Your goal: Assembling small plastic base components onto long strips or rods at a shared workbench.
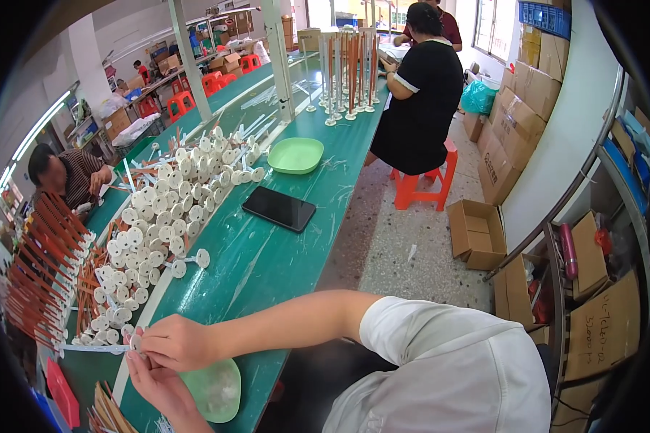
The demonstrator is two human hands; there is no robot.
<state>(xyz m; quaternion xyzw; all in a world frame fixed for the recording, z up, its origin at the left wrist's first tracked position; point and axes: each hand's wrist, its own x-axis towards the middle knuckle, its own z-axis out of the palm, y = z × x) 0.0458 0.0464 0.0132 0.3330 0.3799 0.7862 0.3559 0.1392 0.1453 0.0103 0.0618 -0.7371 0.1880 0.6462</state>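
Note:
At the lower left, my right hand [175,342] reaches across the table and pinches a pale strip [97,348] with a small white round disc [136,342] at its end. Just below it, my left hand [157,386] has its fingertips closed on the same strip's disc end. The strip points left, away from my fingers. Right beside my hands lies a big heap of white discs [170,206] on orange and clear strips. Partly behind my wrists sits a light green tray [224,390] with small pale bits in it.
A black phone [279,208] and another green tray [295,156] lie on the green table [267,267]. Orange strips stand upright in rows [40,274] at the left. Clear and orange strips stand farther off [348,76]. Co-workers sit across and ahead; cardboard boxes [509,144] line the right.

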